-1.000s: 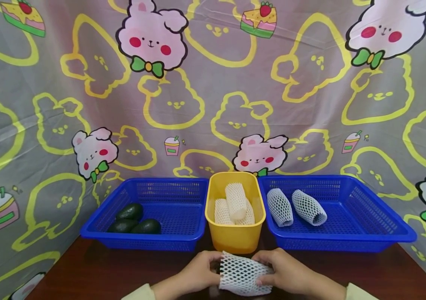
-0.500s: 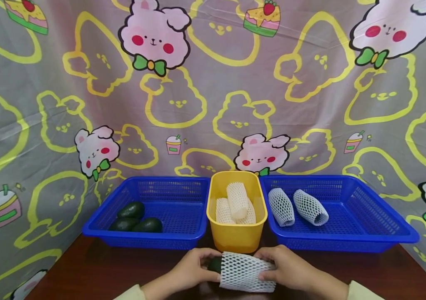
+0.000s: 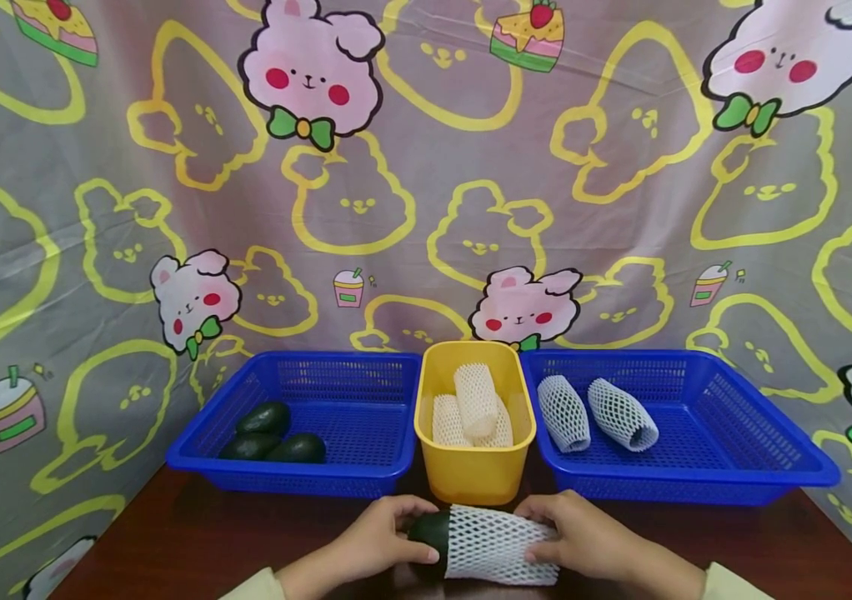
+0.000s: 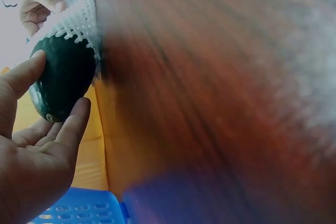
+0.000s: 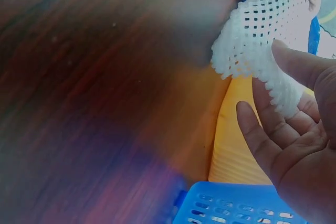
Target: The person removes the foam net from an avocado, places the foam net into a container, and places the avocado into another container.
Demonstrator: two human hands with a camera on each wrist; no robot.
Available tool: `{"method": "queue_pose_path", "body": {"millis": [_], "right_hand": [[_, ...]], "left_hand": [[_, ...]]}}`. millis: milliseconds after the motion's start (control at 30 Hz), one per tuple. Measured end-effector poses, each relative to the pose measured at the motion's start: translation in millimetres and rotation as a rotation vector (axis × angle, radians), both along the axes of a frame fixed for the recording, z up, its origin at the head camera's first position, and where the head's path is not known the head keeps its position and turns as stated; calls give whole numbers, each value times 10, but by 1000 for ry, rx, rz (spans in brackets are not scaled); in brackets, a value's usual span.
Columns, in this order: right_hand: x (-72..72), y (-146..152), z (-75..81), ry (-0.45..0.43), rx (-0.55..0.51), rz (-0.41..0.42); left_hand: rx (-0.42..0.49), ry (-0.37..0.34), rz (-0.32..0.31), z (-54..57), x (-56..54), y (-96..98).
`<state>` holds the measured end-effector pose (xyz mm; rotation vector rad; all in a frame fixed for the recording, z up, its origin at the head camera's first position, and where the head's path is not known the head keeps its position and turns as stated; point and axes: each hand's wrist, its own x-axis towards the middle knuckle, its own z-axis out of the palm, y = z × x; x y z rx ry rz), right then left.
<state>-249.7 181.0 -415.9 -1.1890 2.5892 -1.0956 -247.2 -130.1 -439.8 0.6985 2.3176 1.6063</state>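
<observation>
In front of the yellow bin, a dark green avocado (image 3: 428, 533) lies sideways, partly inside a white foam net sleeve (image 3: 497, 546). My left hand (image 3: 377, 537) grips the bare left end, thumb on one side and fingers on the other. In the left wrist view, the stem end of the avocado (image 4: 65, 77) shows between thumb and fingers. My right hand (image 3: 583, 537) holds the sleeve's right end between thumb and fingers. The right wrist view shows the loose end of the foam net sleeve (image 5: 268, 30) narrowing, partly collapsed; the fruit's far end is hidden within.
A blue basket (image 3: 366, 479) on the left holds 3 bare avocados (image 3: 264, 417). Foam sleeves (image 3: 475, 400) lie in the yellow bin (image 3: 474, 479). To the right, another blue basket (image 3: 696, 479) has two net-sleeved pieces (image 3: 623, 414). Behind hangs a patterned curtain (image 3: 426, 167).
More of the avocado's dark left end shows outside the sleeve than a second ago. My left hand has shifted slightly left, and the right hand with the sleeve slightly right.
</observation>
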Motion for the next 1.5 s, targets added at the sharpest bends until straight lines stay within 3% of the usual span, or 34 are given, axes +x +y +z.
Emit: {"method": "queue_pose_path", "body": {"millis": [300,567,967,1300,1500], "right_hand": [[-43,-57,50,101,93,48],[-72,-223,141,76,176,61],[-64,-379,203,227,336,44],[-63,-401,231,297,349,32],[-39,-359,301,268,328,18]], "left_hand": [[-54,16,-38,38,-21,-7],[-28,9,-50,20,-26,4],[-13,4,-72,11,-30,0],[29,21,-67,36,1,-41],[47,38,-42,80,25,-106]]}}
